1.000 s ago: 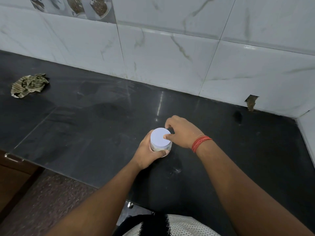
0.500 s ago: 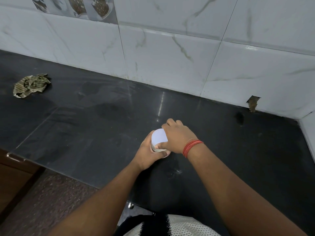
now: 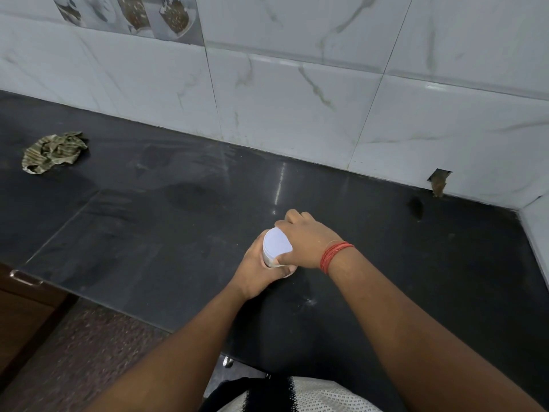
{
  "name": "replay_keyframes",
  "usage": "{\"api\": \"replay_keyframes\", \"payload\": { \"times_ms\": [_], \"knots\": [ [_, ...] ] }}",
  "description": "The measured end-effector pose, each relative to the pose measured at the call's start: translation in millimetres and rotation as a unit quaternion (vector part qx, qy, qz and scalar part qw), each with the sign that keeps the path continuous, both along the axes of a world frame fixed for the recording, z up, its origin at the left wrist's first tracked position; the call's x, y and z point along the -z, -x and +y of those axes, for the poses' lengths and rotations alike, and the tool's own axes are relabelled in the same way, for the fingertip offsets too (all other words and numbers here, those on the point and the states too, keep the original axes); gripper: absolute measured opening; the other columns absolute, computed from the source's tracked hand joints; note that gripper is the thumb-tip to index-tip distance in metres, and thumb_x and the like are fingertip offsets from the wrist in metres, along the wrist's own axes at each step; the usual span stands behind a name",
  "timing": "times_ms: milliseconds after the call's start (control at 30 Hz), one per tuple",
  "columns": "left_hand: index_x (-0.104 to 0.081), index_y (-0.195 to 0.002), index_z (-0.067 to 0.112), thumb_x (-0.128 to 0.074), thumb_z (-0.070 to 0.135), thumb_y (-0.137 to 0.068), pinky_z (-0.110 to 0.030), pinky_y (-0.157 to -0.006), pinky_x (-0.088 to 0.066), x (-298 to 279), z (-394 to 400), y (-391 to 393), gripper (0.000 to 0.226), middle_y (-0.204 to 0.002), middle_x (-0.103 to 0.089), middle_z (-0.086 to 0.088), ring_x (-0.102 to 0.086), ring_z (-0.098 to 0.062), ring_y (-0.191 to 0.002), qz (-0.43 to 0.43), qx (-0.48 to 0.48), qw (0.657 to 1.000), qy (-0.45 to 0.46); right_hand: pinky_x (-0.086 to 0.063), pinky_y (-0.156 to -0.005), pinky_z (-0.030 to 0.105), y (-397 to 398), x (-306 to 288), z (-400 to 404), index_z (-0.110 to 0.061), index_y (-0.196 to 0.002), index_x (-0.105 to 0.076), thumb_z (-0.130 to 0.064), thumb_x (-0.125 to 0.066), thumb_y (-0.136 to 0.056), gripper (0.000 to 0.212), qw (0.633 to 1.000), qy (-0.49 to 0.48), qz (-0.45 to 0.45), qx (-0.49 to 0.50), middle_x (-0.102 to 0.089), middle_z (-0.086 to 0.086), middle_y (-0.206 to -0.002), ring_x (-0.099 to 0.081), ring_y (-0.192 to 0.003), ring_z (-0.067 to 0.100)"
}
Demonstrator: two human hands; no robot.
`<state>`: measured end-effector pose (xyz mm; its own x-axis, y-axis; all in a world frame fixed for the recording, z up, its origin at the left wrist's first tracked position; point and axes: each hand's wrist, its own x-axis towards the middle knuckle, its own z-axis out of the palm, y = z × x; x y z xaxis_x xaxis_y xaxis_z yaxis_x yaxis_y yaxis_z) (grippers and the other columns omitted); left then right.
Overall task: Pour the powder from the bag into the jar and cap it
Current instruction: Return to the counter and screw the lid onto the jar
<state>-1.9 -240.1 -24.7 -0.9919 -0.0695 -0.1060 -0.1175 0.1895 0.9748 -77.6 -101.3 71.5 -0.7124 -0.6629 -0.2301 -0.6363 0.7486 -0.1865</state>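
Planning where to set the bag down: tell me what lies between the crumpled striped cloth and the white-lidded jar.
Only bare black countertop, seen in the head view, separates the crumpled striped cloth from the white-lidded jar.

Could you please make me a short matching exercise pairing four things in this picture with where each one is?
Things:
1. cloth
2. lid
3. left hand
4. thread band

Places:
A. round the right wrist
B. on top of the jar
C. far left of the counter
D. wrapped round the jar's side

Pairs: 1-C, 2-B, 3-D, 4-A
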Motion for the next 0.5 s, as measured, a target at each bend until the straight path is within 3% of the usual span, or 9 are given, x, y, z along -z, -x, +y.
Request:
{"api": "replay_keyframes", "payload": {
  "times_ms": [167, 500],
  "knots": [
    [-0.05, -0.139, 0.039, -0.092, 0.023, -0.073, -0.046, -0.108, -0.051, -1, 1, 1, 0.08, -0.136, -0.065, 0.009, -0.06, -0.013, -0.129, 0.0, -0.003, 1.0, 0.004, -0.048, -0.097, 0.043, 5, -1, 3, -0.022, -0.145, -0.042, -0.031, -0.072, -0.084, 0.069, 0.998, -0.006, -0.026, -0.053, -0.044, -0.002, -0.139, -0.042, -0.121, 0.024],
    [-0.051, -0.139, 0.032, -0.089, 0.009, -0.074, -0.051, -0.105, -0.054, 5, 3, 2, 0.078, -0.133, -0.066, 0.004, -0.063, -0.018, -0.126, -0.007, -0.016, 1.0, -0.006, -0.037, -0.107, 0.046, -7, 12, 7, -0.024, -0.152, -0.034, -0.04, -0.066, -0.088, 0.073, 0.999, 0.022, 0.027, -0.015, -0.04, -0.003, -0.145, -0.038, -0.129, 0.024]
  ]
}}
